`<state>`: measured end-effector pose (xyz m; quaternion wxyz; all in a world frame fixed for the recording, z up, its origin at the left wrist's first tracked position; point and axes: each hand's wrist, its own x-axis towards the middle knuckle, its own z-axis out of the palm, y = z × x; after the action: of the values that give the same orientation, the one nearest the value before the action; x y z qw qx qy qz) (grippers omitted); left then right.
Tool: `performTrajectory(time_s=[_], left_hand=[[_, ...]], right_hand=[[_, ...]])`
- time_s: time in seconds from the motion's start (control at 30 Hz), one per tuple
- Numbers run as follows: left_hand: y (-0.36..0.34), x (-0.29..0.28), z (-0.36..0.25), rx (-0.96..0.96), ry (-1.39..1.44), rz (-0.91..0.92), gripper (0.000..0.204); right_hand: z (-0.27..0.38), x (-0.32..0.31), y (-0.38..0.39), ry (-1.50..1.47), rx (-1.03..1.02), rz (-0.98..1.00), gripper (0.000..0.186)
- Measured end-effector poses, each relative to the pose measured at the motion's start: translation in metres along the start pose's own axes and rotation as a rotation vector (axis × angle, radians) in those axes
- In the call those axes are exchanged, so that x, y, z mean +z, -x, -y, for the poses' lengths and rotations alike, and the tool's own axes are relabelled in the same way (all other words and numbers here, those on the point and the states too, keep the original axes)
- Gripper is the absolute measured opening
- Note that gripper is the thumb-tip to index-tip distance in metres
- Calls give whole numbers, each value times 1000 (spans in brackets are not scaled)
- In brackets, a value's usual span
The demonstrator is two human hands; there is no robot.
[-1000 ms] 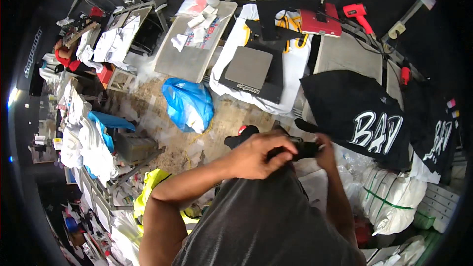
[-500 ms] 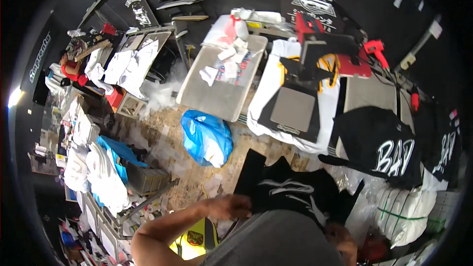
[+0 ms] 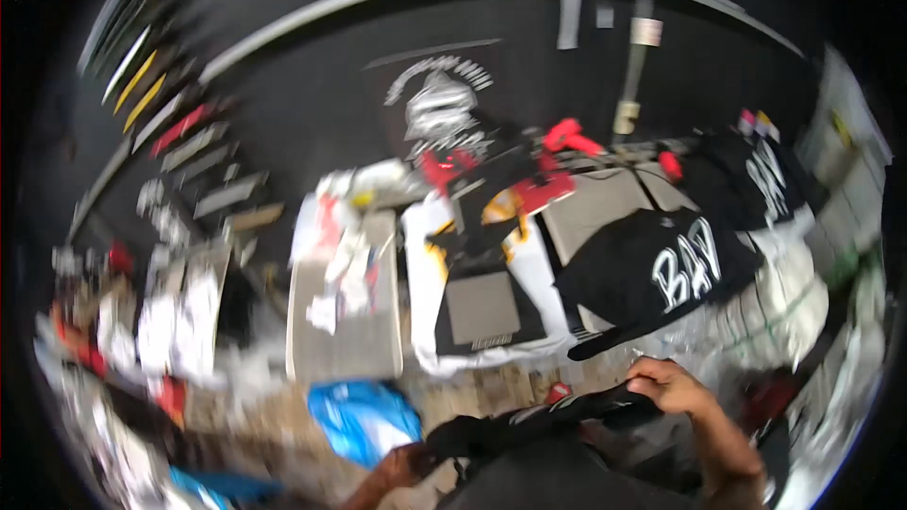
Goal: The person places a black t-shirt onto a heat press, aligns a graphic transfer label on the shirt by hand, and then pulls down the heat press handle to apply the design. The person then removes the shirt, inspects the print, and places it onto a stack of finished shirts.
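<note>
A black T-shirt (image 3: 539, 420) is stretched across in front of my body, bunched along its upper edge. My right hand (image 3: 666, 383) grips its right end, with the fingers closed over the cloth. At the lower left end, my left hand (image 3: 406, 465) is closed on the same shirt, partly blurred and dark. The white print on its front is mostly folded out of sight. Beyond my right hand, another black T-shirt (image 3: 619, 274) with white lettering lies spread over a work board.
Ahead, a heat press (image 3: 482, 307) carries a white, black and yellow garment. A grey board (image 3: 345, 340) stands to its left. A blue plastic bag (image 3: 364, 420) sits on the floor. A red heat gun (image 3: 572, 137) lies at the back; a wrapped white bundle (image 3: 775, 297) is at right.
The view has swung right and up. My right hand has risen with its end of the black T-shirt, whose printed front is now bunched. My left hand still holds the other end.
</note>
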<state>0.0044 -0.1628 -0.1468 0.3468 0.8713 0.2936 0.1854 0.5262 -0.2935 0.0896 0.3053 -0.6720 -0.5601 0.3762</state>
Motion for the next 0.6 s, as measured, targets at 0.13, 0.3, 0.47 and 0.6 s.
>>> performTrajectory(time_s=[0.13, 0.3, 0.47, 0.6], left_hand=[[-55, -73, -31, -446, 107, -10, 15], [-66, -92, -83, -417, 214, 330, 24], [-73, -77, -146, -301, 127, 317, 22], [-75, -74, -86, -229, -68, 216, 9]], right_hand=[[-14, 7, 20, -49, 189, 149, 35], [-42, -11, 45, 188, 106, 63, 44], [-58, -71, 24, 407, 138, -577, 40], [-21, -66, 23, 329, 111, -471, 38]])
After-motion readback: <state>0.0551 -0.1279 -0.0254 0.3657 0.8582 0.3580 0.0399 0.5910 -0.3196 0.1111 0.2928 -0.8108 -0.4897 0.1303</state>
